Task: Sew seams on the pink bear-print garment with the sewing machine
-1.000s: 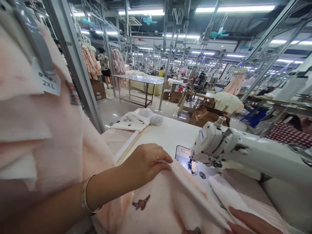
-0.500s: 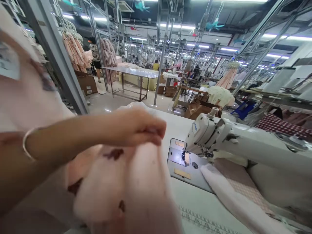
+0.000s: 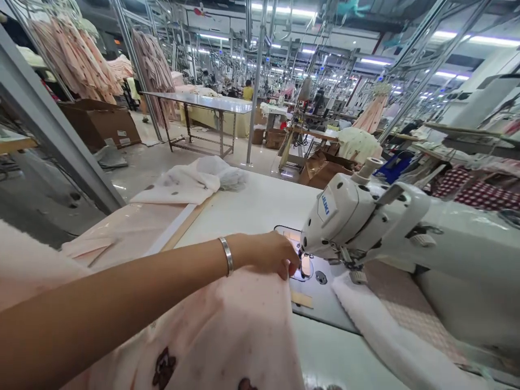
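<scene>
My left hand [image 3: 276, 254], with a silver bracelet on its wrist, pinches the edge of a pale pink fabric [image 3: 252, 319] with dark brown motifs. Its fingertips are right beside the needle and presser foot of a white sewing machine [image 3: 337, 211], over the lit metal plate [image 3: 320, 303]. From the hand the fabric hangs down toward the bottom of the view. My right hand is not in view. Under the machine arm, on the right, lies a fluffy white strip [image 3: 377, 325] next to checked pink cloth [image 3: 406, 303].
More pink fabric [image 3: 122, 233] and a spotted pale piece [image 3: 179, 184] lie along the left of the white tabletop [image 3: 264, 200]. A grey metal post [image 3: 60, 124] slants at the left. Beyond stand a metal table [image 3: 203, 103], cardboard boxes [image 3: 101, 124] and racks of hanging garments [image 3: 77, 54].
My left hand has moved right and down to the needle area, bringing the fabric edge with it. The blurred fabric at the upper left has dropped lower, uncovering the floor and a box.
</scene>
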Demonstrator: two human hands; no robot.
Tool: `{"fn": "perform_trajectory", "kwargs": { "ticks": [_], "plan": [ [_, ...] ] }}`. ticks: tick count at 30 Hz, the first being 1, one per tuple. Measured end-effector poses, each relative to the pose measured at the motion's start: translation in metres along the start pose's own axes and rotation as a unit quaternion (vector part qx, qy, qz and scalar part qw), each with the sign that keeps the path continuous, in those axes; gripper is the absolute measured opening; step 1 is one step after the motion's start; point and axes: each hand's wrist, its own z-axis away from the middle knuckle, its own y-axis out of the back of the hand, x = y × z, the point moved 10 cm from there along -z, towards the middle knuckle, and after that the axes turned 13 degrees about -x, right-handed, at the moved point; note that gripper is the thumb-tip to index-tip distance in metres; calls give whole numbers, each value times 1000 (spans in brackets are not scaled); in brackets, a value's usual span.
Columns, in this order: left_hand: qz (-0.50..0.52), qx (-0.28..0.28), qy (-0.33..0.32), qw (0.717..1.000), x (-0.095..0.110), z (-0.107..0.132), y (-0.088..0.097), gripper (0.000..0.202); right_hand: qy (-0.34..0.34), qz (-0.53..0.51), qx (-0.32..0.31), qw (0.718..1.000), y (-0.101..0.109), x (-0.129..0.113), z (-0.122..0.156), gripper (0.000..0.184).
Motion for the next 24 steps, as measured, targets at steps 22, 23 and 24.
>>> {"fn": "perform_trajectory", "kwargs": {
  "ticks": [22, 23, 24],
  "plan": [
    [-144, 170, 197, 955, 28, 24, -44, 42, 92, 93, 15, 991, 0, 29, -38, 23],
    [-141, 177, 192, 955, 31, 28, -49, 52, 92, 99, 14, 991, 1, 28, -38, 24],
    [-134, 180, 188, 956, 32, 31, -52, 58, 92, 104, 14, 990, 2, 26, -39, 25]
  ]
}}
